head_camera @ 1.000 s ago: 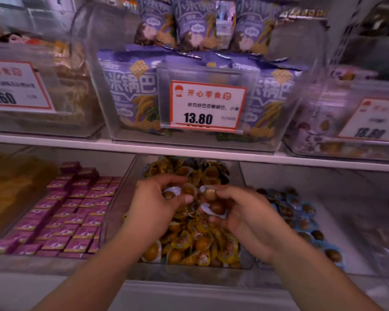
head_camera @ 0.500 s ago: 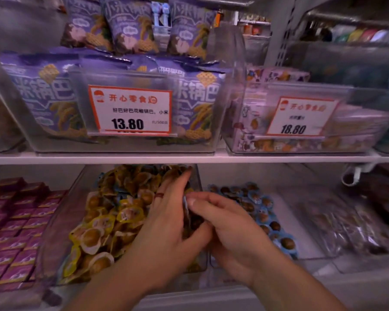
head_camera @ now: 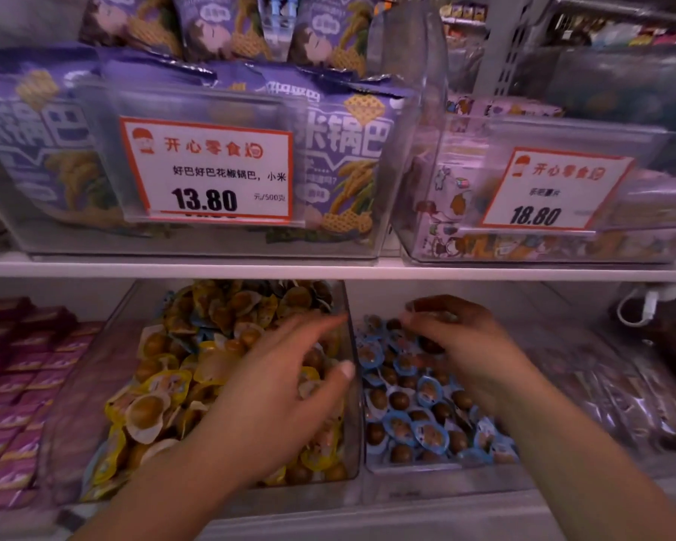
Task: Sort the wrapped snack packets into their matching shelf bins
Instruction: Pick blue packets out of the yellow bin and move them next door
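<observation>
Head view: left hand [head_camera: 274, 396] spread, right hand [head_camera: 465, 345] curled over blue packets [head_camera: 418, 404].

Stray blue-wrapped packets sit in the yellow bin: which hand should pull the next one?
Left. The left hand hovers open over the yellow-packet bin; the right hand is busy over the blue-packet bin.

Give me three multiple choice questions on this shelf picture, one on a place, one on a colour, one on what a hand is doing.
1. The right hand is over which bin?
A blue-wrapped packets
B pink boxes
C purple bags

2. What colour are the wrappers under the left hand?
A green
B yellow
C pink

3. How is the left hand?
A clenched in a fist
B fingers spread
C gripping a price tag

A: it hovers above the blue-wrapped packets.
B: the yellow-wrapped packets fill that bin.
B: its fingers are straight and apart.
</observation>
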Demonstrator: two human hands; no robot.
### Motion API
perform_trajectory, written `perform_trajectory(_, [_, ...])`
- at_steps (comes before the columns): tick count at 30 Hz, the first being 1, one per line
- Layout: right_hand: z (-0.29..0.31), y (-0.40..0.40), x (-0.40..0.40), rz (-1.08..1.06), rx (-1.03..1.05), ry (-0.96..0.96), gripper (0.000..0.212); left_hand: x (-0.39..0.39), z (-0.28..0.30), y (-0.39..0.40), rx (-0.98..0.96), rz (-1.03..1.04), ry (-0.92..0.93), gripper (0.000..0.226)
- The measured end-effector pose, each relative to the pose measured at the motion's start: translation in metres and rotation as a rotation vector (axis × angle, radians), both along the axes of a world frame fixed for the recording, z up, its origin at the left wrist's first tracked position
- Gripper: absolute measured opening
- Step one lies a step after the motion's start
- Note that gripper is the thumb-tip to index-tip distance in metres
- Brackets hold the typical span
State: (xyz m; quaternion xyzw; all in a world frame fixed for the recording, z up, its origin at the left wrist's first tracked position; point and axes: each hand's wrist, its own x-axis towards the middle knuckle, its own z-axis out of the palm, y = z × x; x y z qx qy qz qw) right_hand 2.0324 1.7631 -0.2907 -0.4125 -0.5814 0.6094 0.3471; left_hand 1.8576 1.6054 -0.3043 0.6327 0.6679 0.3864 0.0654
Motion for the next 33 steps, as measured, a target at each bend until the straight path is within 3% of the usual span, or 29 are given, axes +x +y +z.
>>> perform_trajectory(3, [-0.031,0.036,-0.010,-0.155,-0.146,-0.038,0.021,-0.020,-0.005,-0.006,-0.005,0.106,0.175,0.036])
perform_trajectory(7, [-0.043,0.051,-0.039,-0.021,-0.252,0.143,0.037,-0.047,-0.007,-0.019,-0.017,0.232,0.353,0.033])
perform_trajectory(11, [-0.042,0.047,-0.041,-0.037,0.088,-0.155,0.022,-0.071,0.003,-0.032,-0.009,0.396,0.453,0.029])
perform_trajectory(14, [-0.030,0.027,-0.035,-0.149,0.269,-0.076,0.029,-0.085,0.007,-0.046,0.001,0.457,0.473,0.033])
perform_trajectory(18, [-0.003,-0.026,-0.037,-0.073,0.707,-0.147,0.024,-0.101,0.002,-0.072,-0.058,0.446,0.410,0.043])
perform_trajectory(23, [0.003,-0.097,-0.107,0.327,1.092,-0.372,0.036,-0.120,-0.014,-0.106,-0.004,0.425,0.150,0.044])
perform_trajectory(26, [-0.004,-0.103,-0.173,0.540,1.109,-0.604,0.048,-0.126,-0.021,-0.117,-0.004,0.354,0.114,0.046])
perform_trajectory(30, [-0.018,-0.063,-0.227,0.586,1.176,-0.923,0.063,-0.130,-0.019,-0.122,0.021,0.338,0.112,0.046])
perform_trajectory(33, [-0.025,-0.037,-0.226,0.658,1.033,-0.907,0.070,-0.129,-0.015,-0.120,0.065,0.329,0.101,0.042])
